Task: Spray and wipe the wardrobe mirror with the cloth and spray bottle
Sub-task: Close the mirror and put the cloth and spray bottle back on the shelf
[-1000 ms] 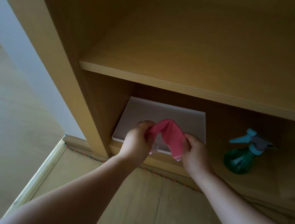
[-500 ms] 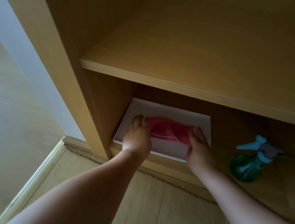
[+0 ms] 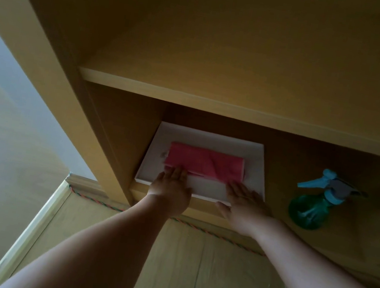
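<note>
While left hand (image 3: 171, 187) and right hand (image 3: 246, 201) lie flat at its 6 o'clock edge, folded pink cloth (image 3: 206, 163) looks soft, light; pinch there.

The cloth (image 3: 204, 162) is coloured plain pink and the tray (image 3: 205, 188) white. The spray bottle (image 3: 308, 210) is tinted translucent green, with a light blue trigger head. The shelf (image 3: 239, 112) is finished in yellow-brown. A cord (image 3: 98, 202) is twisted in red and green, and the floor (image 3: 163, 265) is patterned in pale wood grain.

The bottom wooden shelf (image 3: 279, 174) carries a white tray (image 3: 253, 174) at its left end (a folded pink cloth (image 3: 206, 163) lies in it) and a green spray bottle (image 3: 311, 209), well apart to the right.
</note>
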`<state>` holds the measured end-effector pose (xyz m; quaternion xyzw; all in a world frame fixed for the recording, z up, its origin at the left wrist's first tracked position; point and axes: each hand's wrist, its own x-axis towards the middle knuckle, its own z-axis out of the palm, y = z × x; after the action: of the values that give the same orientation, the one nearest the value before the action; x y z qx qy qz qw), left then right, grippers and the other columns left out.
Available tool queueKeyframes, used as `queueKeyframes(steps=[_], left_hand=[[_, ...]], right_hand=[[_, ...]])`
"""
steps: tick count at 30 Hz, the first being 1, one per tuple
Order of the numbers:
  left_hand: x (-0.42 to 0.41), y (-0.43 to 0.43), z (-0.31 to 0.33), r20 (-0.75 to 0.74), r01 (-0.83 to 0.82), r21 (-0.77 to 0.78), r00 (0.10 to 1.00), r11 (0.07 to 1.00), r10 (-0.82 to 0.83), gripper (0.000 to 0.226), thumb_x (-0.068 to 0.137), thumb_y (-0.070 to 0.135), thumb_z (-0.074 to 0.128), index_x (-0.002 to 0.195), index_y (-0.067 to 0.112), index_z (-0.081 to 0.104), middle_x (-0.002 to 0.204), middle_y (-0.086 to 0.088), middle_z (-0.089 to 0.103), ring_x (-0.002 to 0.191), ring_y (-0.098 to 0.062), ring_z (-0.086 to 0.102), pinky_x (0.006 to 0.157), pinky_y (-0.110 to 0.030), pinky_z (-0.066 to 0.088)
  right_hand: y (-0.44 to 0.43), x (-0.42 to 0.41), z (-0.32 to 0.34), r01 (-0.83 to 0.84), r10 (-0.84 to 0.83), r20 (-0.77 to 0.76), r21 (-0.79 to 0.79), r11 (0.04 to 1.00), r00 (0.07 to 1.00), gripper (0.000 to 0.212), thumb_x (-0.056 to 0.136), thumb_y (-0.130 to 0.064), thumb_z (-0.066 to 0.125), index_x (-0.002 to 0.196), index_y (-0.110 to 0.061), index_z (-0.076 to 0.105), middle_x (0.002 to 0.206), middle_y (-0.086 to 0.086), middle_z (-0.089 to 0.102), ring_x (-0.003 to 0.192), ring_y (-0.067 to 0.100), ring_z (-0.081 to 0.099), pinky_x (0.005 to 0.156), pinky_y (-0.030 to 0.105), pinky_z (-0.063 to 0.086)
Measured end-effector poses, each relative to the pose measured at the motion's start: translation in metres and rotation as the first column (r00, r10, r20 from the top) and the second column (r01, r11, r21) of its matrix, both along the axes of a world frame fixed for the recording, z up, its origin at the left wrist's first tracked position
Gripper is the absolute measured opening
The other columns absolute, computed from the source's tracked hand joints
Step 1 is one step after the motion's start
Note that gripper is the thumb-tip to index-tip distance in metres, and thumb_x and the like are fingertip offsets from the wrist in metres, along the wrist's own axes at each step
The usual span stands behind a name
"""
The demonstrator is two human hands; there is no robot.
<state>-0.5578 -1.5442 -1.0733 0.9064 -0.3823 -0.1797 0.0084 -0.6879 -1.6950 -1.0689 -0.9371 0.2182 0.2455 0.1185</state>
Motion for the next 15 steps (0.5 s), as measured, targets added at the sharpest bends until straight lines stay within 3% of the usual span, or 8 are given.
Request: queueKeyframes(steps=[6,15], left_hand=[[0.003,0.012,-0.007,0.014,-0.035,0.028,0.999,0.999,0.034,0.065,0.100,0.046,0.020,0.152,0.010,0.008,0.160,-0.006,0.006,0.146,-0.021,0.006,0.117,-0.038,0.006],[-0.013,0.018,0.006,0.002,-0.067,-0.073,0.998,0.995,0.068,0.063,0.100,0.043,0.026,0.151,0.008,0.014,0.158,-0.009,0.016,0.145,-0.022,0.014,0.116,-0.033,0.010]], right_hand=[[-0.010,-0.006,-0.003,0.093,-0.093,-0.007,-0.064,0.994,0.996,0.068,0.100,-0.057,0.012,0.156,-0.020,0.000,0.164,-0.001,-0.002,0.150,0.021,-0.003,0.119,0.038,-0.002],[0.012,0.001,0.019,0.061,-0.064,0.118,0.028,0.998,0.991,0.067,0.102,-0.051,0.021,0.156,-0.017,0.002,0.164,0.004,-0.002,0.150,0.021,0.000,0.120,0.037,0.004]])
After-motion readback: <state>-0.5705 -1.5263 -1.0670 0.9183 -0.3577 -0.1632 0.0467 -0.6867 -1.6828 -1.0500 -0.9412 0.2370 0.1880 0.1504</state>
